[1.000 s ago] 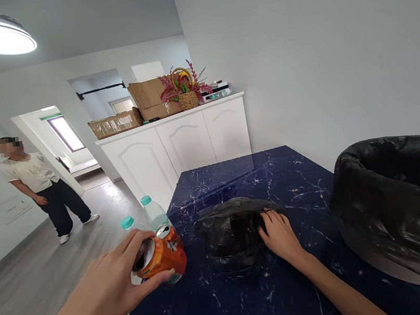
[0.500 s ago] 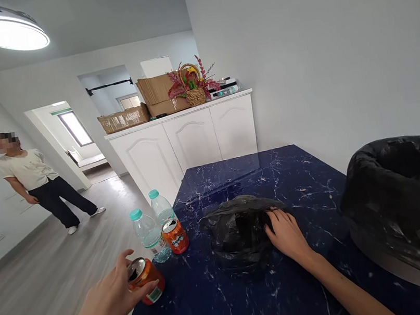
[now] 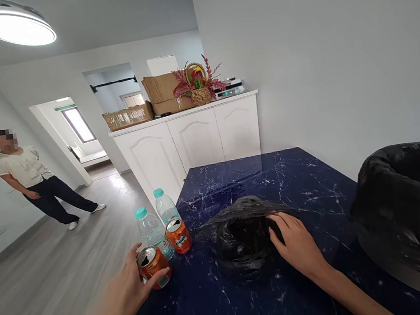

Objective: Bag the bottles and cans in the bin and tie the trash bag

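My left hand [image 3: 135,276] is closed around an orange soda can [image 3: 156,269] with an opened top, near the left edge of the table. Just behind it stands a second orange can [image 3: 180,237]. Two clear plastic bottles with teal caps, a nearer bottle [image 3: 152,229] and a farther bottle [image 3: 166,206], stand beside the cans. A black plastic bag [image 3: 242,242] sits in the middle of the table with its mouth partly spread. My right hand [image 3: 295,239] grips the bag's right rim, its fingertips partly hidden in the plastic.
The dark blue marble-patterned table [image 3: 216,304] carries these things. At right stands a bin lined with black plastic [image 3: 409,201]. Behind is a white cabinet [image 3: 199,138] with cardboard boxes [image 3: 129,118] and a flower basket [image 3: 201,95]. A person [image 3: 31,173] stands at far left.
My left hand has closed in on the nearer can, which has shifted a little to the right and away from me. The bag's mouth shows slightly wider. The view has turned slightly left.
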`<action>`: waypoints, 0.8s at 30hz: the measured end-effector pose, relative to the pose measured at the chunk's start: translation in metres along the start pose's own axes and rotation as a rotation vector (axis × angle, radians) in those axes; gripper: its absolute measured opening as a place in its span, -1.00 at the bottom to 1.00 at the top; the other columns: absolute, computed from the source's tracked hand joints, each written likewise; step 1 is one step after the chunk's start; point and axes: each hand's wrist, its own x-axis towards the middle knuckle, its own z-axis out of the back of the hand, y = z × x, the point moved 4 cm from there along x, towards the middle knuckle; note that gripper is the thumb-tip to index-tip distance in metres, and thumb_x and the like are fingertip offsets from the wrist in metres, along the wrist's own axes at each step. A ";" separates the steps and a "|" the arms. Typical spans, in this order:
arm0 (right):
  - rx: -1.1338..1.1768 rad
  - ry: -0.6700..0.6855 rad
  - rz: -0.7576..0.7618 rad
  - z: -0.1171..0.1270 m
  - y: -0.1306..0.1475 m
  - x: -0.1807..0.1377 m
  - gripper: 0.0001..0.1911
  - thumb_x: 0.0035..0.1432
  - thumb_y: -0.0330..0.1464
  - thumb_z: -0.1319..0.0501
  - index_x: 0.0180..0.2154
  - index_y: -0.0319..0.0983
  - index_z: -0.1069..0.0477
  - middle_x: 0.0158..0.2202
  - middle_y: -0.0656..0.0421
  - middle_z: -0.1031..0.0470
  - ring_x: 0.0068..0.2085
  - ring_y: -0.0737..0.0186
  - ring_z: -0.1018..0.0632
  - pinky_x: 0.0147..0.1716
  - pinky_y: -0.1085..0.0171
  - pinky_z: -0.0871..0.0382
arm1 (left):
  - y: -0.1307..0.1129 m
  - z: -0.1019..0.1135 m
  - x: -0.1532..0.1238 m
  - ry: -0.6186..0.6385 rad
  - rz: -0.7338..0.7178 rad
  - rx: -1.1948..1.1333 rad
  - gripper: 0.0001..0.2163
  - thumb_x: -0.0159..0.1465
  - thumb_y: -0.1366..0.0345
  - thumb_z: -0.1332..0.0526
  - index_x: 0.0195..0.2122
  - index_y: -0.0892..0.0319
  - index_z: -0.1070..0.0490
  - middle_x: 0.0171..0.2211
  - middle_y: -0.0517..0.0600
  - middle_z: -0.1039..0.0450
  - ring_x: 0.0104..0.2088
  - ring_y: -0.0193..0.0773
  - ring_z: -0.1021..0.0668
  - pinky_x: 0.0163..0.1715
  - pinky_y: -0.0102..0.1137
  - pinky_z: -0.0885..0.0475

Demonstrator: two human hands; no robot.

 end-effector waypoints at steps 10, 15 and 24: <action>0.067 0.168 0.180 0.042 0.028 -0.054 -0.48 0.49 -0.31 -0.12 0.40 0.02 -0.21 0.35 0.11 -0.44 0.35 -0.04 -0.46 0.28 -0.11 -0.48 | 0.011 -0.005 -0.015 -0.208 -0.059 -0.099 -0.01 0.10 -0.41 -0.27 0.36 0.19 -0.11 -0.07 0.16 -0.56 -0.47 -0.05 -0.61 -0.55 -0.26 -0.46; 0.079 0.237 0.258 0.035 0.034 -0.055 -0.41 0.44 -0.42 -0.12 0.42 -0.02 -0.17 0.34 0.09 -0.44 0.37 -0.02 -0.43 0.34 -0.14 -0.41 | 0.000 0.003 -0.063 -0.557 -0.417 -0.188 -0.54 0.34 -0.07 -0.28 0.11 0.11 -0.33 -0.13 0.08 -0.49 -0.37 -0.15 -0.60 -0.35 -0.27 -0.59; 0.114 0.210 0.335 0.051 0.054 -0.053 -0.65 0.35 -0.56 -0.10 0.01 -0.07 -0.46 -0.09 0.10 -0.54 0.00 0.00 -0.61 0.04 -0.06 -0.58 | -0.135 -0.036 -0.054 -0.182 -0.750 -0.239 -0.72 0.51 0.33 -0.10 0.21 0.04 -0.37 0.23 0.16 -0.46 0.23 -0.02 -0.54 0.23 -0.12 -0.46</action>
